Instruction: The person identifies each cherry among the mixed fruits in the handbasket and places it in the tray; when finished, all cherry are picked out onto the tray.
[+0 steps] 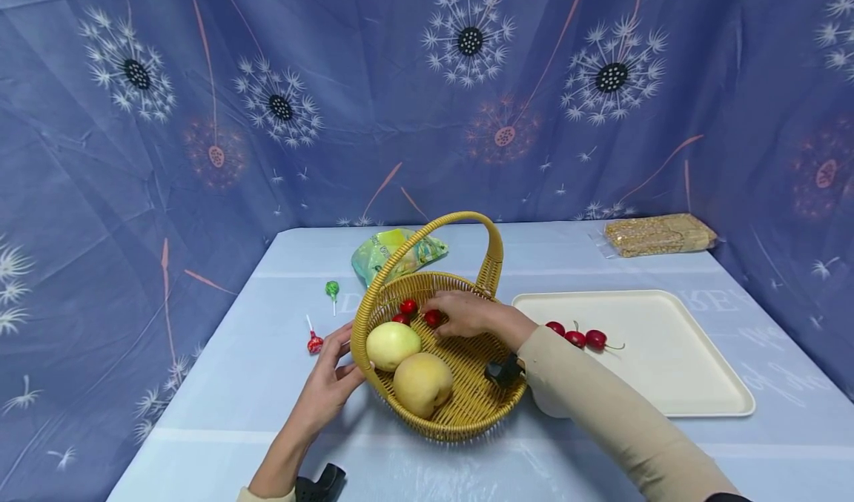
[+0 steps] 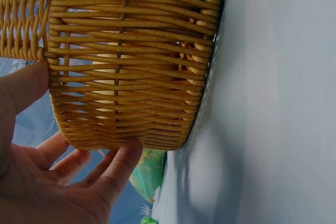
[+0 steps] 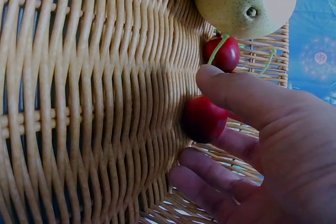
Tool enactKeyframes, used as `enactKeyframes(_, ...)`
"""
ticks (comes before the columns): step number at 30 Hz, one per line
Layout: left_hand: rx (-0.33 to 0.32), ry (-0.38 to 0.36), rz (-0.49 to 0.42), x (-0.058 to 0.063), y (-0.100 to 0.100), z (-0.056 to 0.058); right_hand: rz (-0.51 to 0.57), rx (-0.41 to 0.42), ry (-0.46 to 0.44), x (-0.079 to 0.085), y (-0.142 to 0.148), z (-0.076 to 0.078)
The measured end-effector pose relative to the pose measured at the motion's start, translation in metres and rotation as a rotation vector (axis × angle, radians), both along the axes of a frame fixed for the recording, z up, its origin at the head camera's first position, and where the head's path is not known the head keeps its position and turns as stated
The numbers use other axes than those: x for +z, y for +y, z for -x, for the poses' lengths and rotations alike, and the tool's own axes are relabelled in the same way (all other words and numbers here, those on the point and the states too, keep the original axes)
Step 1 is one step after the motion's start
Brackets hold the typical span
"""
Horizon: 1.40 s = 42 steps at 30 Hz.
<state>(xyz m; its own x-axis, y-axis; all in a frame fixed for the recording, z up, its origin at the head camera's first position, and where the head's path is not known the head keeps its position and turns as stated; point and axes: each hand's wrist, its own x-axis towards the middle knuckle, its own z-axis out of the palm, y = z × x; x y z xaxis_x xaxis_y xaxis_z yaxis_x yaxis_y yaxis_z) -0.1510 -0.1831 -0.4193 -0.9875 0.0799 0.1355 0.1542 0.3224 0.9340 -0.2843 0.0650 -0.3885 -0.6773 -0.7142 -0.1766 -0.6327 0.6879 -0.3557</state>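
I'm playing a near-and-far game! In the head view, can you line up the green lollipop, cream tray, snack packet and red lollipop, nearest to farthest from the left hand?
1. Red lollipop, close beside the left hand.
2. Green lollipop, farther back, left of the basket.
3. Cream tray, right of the basket.
4. Snack packet, at the back right.

Looks woven, ridged on the basket [image 1: 454, 433] around the right grip [image 1: 467, 314]; glossy on the cherry [image 3: 203, 119] inside that grip; matt on the tray [image 1: 667, 354] rightward.
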Motion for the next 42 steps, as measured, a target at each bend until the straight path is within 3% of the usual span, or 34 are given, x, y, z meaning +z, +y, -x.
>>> enactKeyframes(15, -0.004, 0.016, 0.0, 0.0, 0.0, 0.0, 0.001, 0.039, 0.019, -0.001, 0.002, -0.001)
enactKeyframes(22, -0.001, 0.0, -0.002, 0.0, 0.001, -0.001, 0.02, 0.014, 0.033, 0.003, 0.001, -0.001)
enactKeyframes(42, 0.006, -0.01, 0.004, 0.0, 0.0, -0.001, 0.273, -0.053, 0.148, 0.055, 0.035, -0.025)
